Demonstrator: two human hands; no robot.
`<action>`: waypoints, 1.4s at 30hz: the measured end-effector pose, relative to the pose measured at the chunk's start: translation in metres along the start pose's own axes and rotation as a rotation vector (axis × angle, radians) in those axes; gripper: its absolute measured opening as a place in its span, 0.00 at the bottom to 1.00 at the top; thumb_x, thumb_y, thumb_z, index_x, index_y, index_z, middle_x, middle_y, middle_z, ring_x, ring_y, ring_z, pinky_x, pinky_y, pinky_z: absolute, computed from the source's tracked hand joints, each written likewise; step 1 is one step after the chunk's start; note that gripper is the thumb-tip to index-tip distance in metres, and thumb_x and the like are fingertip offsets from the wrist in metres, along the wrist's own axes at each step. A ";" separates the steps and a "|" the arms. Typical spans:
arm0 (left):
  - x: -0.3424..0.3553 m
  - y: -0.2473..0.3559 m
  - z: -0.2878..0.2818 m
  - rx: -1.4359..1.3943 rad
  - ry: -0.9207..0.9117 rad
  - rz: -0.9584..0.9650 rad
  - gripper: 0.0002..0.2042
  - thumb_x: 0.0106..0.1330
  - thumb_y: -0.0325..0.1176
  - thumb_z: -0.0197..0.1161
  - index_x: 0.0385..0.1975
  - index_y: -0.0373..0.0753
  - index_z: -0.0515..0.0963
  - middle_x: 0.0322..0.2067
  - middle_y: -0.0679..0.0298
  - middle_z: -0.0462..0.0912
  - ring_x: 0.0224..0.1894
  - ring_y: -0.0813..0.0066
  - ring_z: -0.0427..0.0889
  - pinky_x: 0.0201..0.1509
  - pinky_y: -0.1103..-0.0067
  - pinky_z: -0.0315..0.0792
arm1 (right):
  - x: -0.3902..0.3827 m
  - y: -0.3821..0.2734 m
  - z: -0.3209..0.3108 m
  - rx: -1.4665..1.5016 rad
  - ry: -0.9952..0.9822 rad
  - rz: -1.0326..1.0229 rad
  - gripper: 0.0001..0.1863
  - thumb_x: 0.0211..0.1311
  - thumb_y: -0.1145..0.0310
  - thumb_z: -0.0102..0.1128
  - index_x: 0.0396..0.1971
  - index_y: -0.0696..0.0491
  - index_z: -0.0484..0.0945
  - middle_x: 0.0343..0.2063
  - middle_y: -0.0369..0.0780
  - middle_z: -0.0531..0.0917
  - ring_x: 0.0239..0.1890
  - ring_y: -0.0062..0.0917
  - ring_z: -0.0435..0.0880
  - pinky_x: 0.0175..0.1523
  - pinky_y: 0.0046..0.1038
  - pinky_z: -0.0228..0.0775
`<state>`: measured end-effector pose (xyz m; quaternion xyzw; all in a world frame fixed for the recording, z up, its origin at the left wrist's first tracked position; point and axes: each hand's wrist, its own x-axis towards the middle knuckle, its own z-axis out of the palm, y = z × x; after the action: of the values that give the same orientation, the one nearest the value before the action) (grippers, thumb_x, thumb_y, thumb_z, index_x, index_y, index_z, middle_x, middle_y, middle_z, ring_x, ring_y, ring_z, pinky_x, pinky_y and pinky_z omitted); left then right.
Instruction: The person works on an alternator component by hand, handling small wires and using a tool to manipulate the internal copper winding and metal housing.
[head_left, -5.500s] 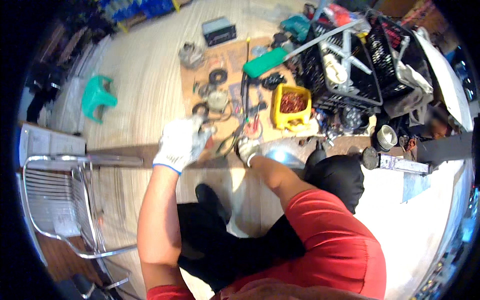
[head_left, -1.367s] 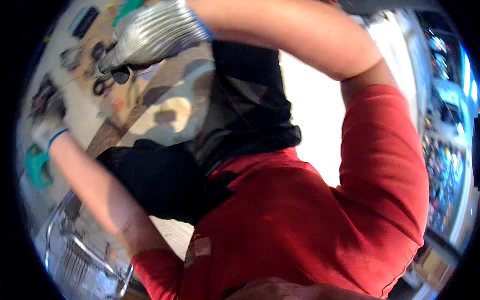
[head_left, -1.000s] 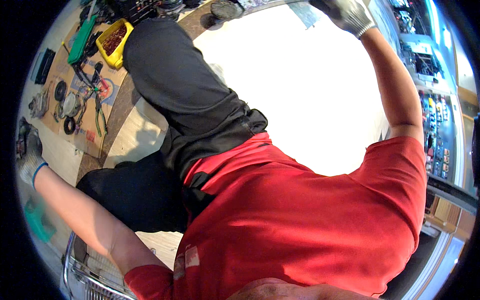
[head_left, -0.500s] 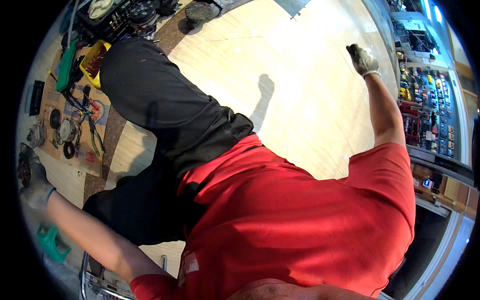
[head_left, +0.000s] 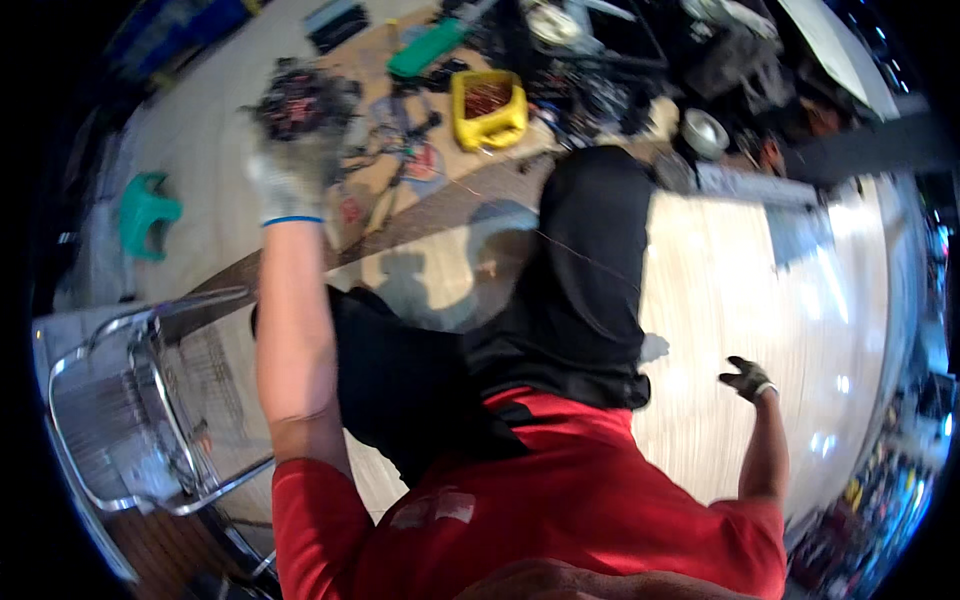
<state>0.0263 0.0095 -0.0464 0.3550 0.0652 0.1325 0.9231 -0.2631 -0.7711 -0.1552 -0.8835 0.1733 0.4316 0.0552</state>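
My left hand (head_left: 295, 170), in a white knitted glove with blue cuff, is closed on a blurred dark tangled part (head_left: 300, 100) with a reddish middle, above the left side of the cardboard (head_left: 355, 55). A thin copper-coloured wire (head_left: 560, 245) runs to the lower right across my black trousers; where it ends is unclear. My right hand (head_left: 745, 378), gloved and dark-palmed, has its fingers apart over the pale floor at right, holding nothing I can see. Pliers, cables and small parts (head_left: 405, 160) lie on the cardboard, beside a yellow container (head_left: 490, 130) of copper-coloured scrap.
Black crates (head_left: 610, 60) of mixed items and a green tool (head_left: 425, 50) lie at the back. A metal-framed chair (head_left: 110, 420) is at lower left, a green stool (head_left: 150, 215) at left. A long grey metal piece (head_left: 755, 185) lies along the right.
The view has swung back toward the cardboard. My left hand, holding the dark part, has risen from the far left to above the cardboard. My right hand's fingers have spread from a fist.
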 end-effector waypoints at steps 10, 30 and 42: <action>-0.022 0.002 0.007 -0.090 0.042 -0.080 0.41 0.68 0.70 0.39 0.61 0.33 0.66 0.51 0.44 0.77 0.52 0.45 0.77 0.55 0.53 0.72 | -0.120 -0.465 -0.251 0.273 0.614 -1.052 0.25 0.66 0.58 0.57 0.61 0.51 0.73 0.52 0.45 0.82 0.52 0.33 0.82 0.58 0.30 0.71; -0.009 0.017 -0.024 0.083 0.065 -0.026 0.33 0.72 0.63 0.42 0.54 0.35 0.73 0.50 0.48 0.80 0.54 0.48 0.78 0.60 0.52 0.71 | -0.076 -0.668 -0.228 0.316 0.000 -1.347 0.16 0.66 0.59 0.54 0.37 0.58 0.81 0.20 0.41 0.79 0.22 0.25 0.79 0.31 0.30 0.71; -0.012 0.040 0.005 -0.154 0.305 -0.060 0.37 0.69 0.67 0.33 0.53 0.37 0.74 0.49 0.45 0.79 0.58 0.36 0.72 0.63 0.43 0.64 | -0.034 -0.668 -0.178 -0.245 0.173 -1.621 0.22 0.68 0.52 0.48 0.52 0.49 0.80 0.48 0.50 0.82 0.50 0.45 0.80 0.56 0.42 0.70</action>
<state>0.0079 0.0318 -0.0157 0.2567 0.2044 0.1619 0.9306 0.0860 -0.1827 -0.0530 -0.7643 -0.5630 0.2041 0.2395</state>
